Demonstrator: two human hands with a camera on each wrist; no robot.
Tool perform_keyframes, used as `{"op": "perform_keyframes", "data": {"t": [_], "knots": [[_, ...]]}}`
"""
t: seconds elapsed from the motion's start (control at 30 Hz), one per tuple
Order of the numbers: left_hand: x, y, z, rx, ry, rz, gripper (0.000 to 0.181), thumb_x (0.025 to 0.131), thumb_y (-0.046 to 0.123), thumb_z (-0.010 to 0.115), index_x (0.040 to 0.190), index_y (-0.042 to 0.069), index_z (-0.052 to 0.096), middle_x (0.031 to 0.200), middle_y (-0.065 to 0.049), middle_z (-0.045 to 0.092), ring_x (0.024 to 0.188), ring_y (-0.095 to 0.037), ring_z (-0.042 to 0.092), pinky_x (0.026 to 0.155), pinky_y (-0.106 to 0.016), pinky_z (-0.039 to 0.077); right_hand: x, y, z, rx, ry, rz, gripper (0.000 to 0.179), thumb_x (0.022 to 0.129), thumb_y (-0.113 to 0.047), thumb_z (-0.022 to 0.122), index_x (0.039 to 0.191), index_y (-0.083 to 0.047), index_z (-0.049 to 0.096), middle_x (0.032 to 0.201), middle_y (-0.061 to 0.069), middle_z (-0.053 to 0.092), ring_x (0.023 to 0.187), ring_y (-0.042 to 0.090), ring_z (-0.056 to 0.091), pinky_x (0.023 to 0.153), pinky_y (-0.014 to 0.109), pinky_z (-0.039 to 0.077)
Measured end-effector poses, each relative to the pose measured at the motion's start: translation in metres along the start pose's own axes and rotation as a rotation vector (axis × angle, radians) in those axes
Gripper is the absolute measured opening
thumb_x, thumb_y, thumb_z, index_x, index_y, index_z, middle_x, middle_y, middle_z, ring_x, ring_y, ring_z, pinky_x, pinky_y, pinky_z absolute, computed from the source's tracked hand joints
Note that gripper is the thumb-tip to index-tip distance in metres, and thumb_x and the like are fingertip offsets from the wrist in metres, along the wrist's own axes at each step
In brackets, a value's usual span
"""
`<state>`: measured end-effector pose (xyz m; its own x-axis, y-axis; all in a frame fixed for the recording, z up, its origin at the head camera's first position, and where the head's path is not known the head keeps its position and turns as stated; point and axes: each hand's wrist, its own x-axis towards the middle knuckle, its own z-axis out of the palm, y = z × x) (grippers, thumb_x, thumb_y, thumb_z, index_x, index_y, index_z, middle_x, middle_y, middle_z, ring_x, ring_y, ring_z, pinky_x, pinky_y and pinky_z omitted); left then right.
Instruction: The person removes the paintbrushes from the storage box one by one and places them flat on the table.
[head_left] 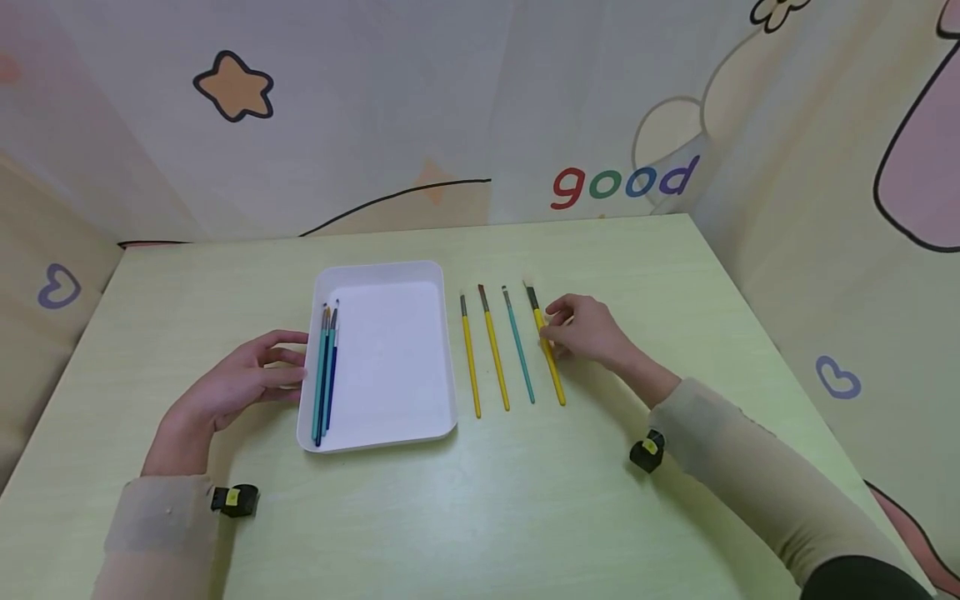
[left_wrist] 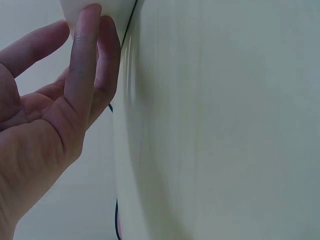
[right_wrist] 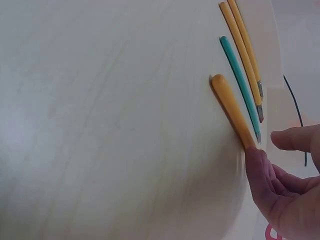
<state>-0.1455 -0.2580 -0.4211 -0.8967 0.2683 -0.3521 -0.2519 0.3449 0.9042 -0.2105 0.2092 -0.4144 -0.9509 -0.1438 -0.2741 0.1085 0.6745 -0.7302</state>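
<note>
My left hand (head_left: 258,377) is at the left side of a white tray (head_left: 393,367), its fingers extended and touching the tray wall. The left wrist view shows these fingers (left_wrist: 82,65) against the tray's corner (left_wrist: 112,12). Several slim blue and teal paintbrushes (head_left: 324,375) lie lengthwise along the tray's left side. My right hand (head_left: 588,329) is beside a thick yellow paintbrush (head_left: 551,367), with one digit touching its handle. From the right wrist, another digit (right_wrist: 290,139) stands apart from this brush (right_wrist: 230,107); no closed pinch shows.
Left of the thick brush lie a teal paintbrush (head_left: 519,350) and two thinner yellow paintbrushes (head_left: 495,358), roughly parallel on the pale wooden table (head_left: 465,517). A printed curtain (head_left: 390,100) rises behind the table's far edge.
</note>
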Motion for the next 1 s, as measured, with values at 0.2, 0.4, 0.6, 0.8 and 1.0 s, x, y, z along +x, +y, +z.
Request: {"op": "perform_keyframes", "data": {"t": [0.2, 0.4, 0.6, 0.8, 1.0], "knots": [[0.001, 0.000, 0.000, 0.002, 0.001, -0.010, 0.068, 0.100, 0.012, 0.067, 0.156, 0.002, 0.031, 0.137, -0.027, 0.046, 0.104, -0.028, 0.064, 0.089, -0.032, 0.059, 0.002, -0.009, 0.004, 0.066, -0.012, -0.058, 0.035, 0.100, -0.015, 0.068, 0.130, 0.000, 0.059, 0.106, 0.015, 0.061, 0.083, 0.027, 0.065, 0.071, 0.030, 0.061], [0.002, 0.001, 0.001, 0.006, 0.000, -0.012, 0.068, 0.100, 0.013, 0.067, 0.157, 0.002, 0.031, 0.137, -0.027, 0.045, 0.104, -0.028, 0.064, 0.089, -0.032, 0.059, 0.000, -0.027, 0.011, 0.214, -0.128, -0.123, 0.035, 0.101, -0.011, 0.064, 0.133, 0.003, 0.058, 0.111, 0.022, 0.063, 0.090, 0.033, 0.068, 0.077, 0.037, 0.062], [0.001, 0.001, 0.001, 0.005, 0.000, -0.015, 0.068, 0.100, 0.013, 0.067, 0.157, 0.002, 0.030, 0.138, -0.027, 0.045, 0.105, -0.029, 0.064, 0.089, -0.032, 0.059, 0.003, -0.041, 0.022, 0.355, -0.259, -0.148, 0.037, 0.102, -0.010, 0.064, 0.134, 0.007, 0.056, 0.114, 0.026, 0.064, 0.092, 0.030, 0.069, 0.086, 0.046, 0.061], [0.001, 0.000, 0.000, 0.004, -0.002, -0.011, 0.068, 0.100, 0.013, 0.067, 0.157, 0.002, 0.030, 0.138, -0.027, 0.045, 0.106, -0.029, 0.064, 0.089, -0.032, 0.059, 0.003, -0.057, 0.037, 0.460, -0.354, -0.191, 0.043, 0.101, -0.008, 0.064, 0.139, 0.010, 0.051, 0.123, 0.026, 0.062, 0.106, 0.036, 0.068, 0.093, 0.050, 0.057], [0.001, -0.001, 0.000, 0.003, -0.001, -0.003, 0.067, 0.100, 0.012, 0.067, 0.156, 0.002, 0.031, 0.137, -0.027, 0.046, 0.104, -0.028, 0.064, 0.089, -0.032, 0.059, 0.003, -0.073, 0.055, 0.509, -0.395, -0.256, 0.051, 0.101, -0.009, 0.063, 0.145, 0.009, 0.044, 0.137, 0.026, 0.054, 0.117, 0.037, 0.065, 0.097, 0.048, 0.055]]}}
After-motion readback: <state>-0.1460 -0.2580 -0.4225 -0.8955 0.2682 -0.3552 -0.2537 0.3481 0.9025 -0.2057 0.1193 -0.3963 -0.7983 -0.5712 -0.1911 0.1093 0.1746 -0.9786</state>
